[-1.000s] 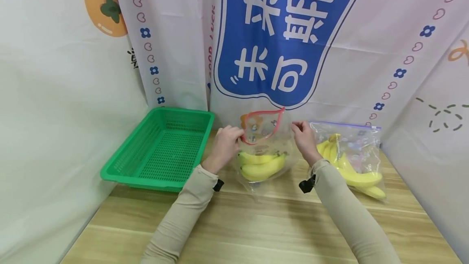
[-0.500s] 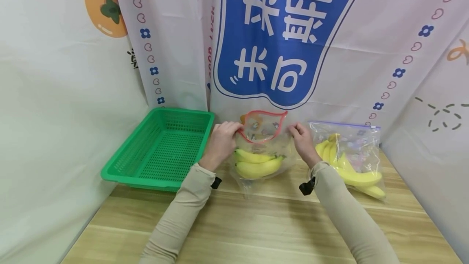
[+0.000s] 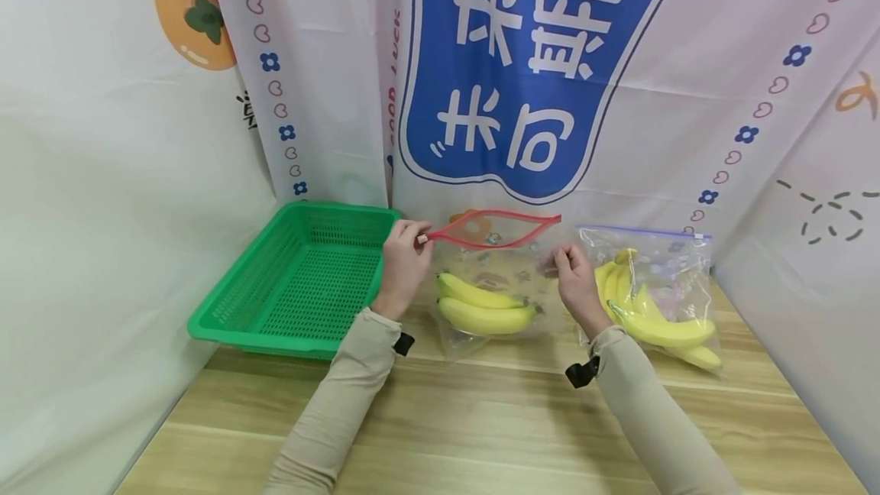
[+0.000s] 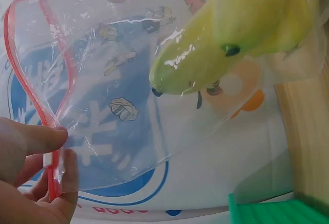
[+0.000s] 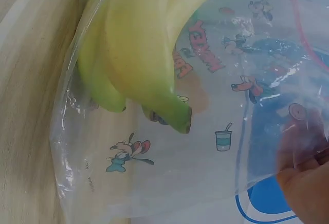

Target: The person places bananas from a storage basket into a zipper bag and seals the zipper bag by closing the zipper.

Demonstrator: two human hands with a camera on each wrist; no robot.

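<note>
A clear zip bag with a red-edged mouth stands in the middle, its mouth spread into a narrow oval. Yellow bananas lie low inside it; cartoon prints show on its film in the right wrist view. At the bag's upper left corner my left hand pinches the red zip strip between thumb and fingers, right by the white slider. My right hand grips the film at the bag's right side, below the strip's free right end. Part of that grip is hidden behind the film.
To the right lies a second clear bag with a purple zip, holding several bananas. A green perforated basket stands at the left. The wooden table meets a printed cloth behind.
The bag's mouth has narrowed and stretched sideways, its right end moving right. My left hand has moved left along the strip, and my right hand has shifted slightly right and down.
</note>
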